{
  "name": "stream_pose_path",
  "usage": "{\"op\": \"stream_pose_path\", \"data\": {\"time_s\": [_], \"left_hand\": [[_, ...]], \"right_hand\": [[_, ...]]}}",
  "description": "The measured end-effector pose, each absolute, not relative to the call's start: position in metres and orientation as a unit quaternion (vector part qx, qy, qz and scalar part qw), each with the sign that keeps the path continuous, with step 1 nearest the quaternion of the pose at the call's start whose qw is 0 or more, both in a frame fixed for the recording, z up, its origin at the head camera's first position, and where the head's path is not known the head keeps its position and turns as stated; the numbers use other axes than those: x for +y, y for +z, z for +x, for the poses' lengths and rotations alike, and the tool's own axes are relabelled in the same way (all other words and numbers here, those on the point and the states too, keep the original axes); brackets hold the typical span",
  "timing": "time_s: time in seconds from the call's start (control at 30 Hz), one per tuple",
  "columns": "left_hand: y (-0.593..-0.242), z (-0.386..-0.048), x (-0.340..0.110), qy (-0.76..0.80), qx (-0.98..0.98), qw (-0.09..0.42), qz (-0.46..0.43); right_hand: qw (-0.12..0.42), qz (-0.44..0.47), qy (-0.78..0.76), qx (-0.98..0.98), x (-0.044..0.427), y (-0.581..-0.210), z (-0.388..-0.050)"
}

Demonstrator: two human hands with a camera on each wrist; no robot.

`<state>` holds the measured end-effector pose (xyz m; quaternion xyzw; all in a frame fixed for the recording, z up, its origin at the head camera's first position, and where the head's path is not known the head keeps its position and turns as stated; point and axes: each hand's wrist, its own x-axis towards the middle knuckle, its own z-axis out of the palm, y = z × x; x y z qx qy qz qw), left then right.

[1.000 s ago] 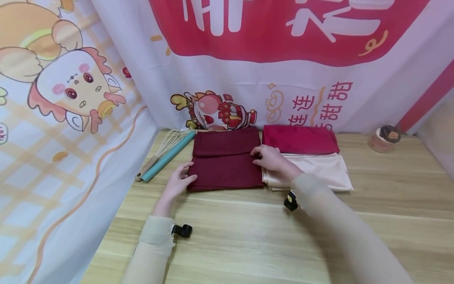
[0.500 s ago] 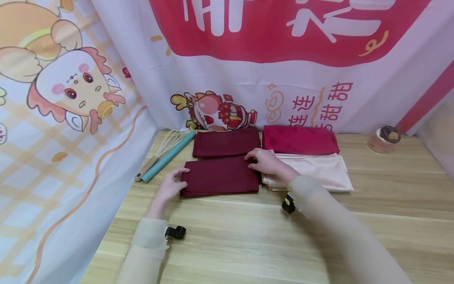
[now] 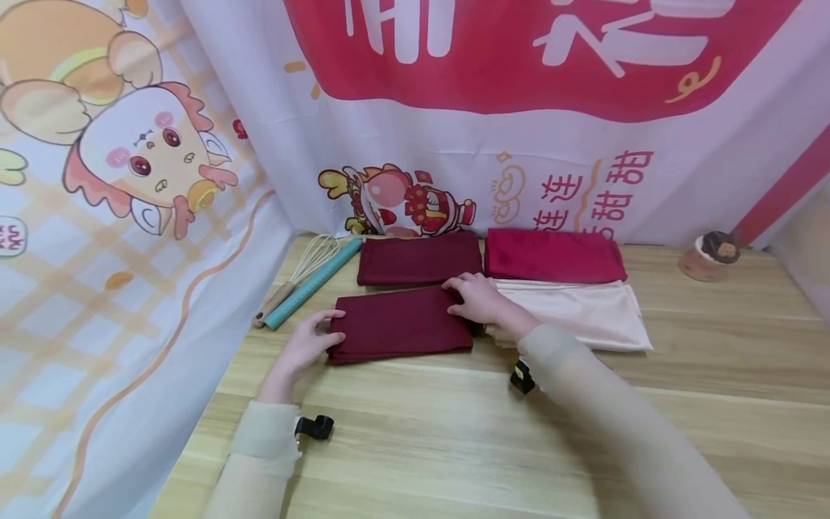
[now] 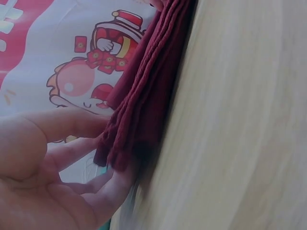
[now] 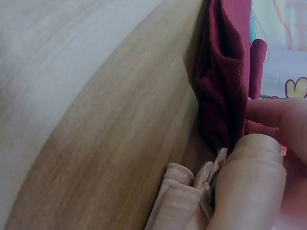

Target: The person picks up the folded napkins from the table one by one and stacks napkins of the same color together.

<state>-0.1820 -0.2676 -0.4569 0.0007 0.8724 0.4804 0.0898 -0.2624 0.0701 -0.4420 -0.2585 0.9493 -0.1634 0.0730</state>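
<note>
A folded dark maroon cloth (image 3: 402, 324) lies in front of a second folded maroon cloth (image 3: 420, 259), a narrow gap between them. My left hand (image 3: 305, 344) pinches its left edge; in the left wrist view the thumb and fingers (image 4: 72, 127) of that hand close on the stacked layers (image 4: 139, 96). At the far right corner, my right hand (image 3: 480, 299) grips the same cloth. The right wrist view has this cloth's side (image 5: 223, 72) between thumb and fingers, partly hidden by the thumb. Under the right wrist lies a folded cream cloth (image 3: 577, 313).
Behind the cream cloth lies a folded bright red cloth (image 3: 554, 256). To the left are a whisk (image 3: 301, 270) and a teal rod (image 3: 314, 283). A small pink and brown jar-like object (image 3: 710, 256) stands at the back right. Printed curtains (image 3: 415, 158) border the wooden table (image 3: 441, 440).
Both hands have drawn the front maroon cloth toward me and a little left, opening a gap to the one behind. In the last half second it has barely moved; the view has shifted slightly.
</note>
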Motion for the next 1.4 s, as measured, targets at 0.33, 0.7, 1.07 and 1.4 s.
{"op": "stream_pose_path", "data": {"time_s": [0.33,0.7,1.07,1.4], "left_hand": [[-0.46,-0.186,-0.262,0.51,0.854,0.104,-0.015],[-0.457,-0.182,-0.258,0.536,0.837,0.109,-0.018],[-0.463,-0.182,-0.258,0.548,0.831,0.095,-0.024],[-0.461,-0.18,-0.254,0.555,0.829,0.066,-0.011]], "right_hand": [[0.096,-0.258,-0.164,0.947,0.07,-0.445,-0.268],[0.081,-0.298,-0.257,0.916,0.074,-0.443,-0.27],[0.09,-0.303,-0.389,0.865,0.077,-0.431,-0.263],[0.087,-0.317,-0.407,0.852,0.083,-0.418,-0.262]]}}
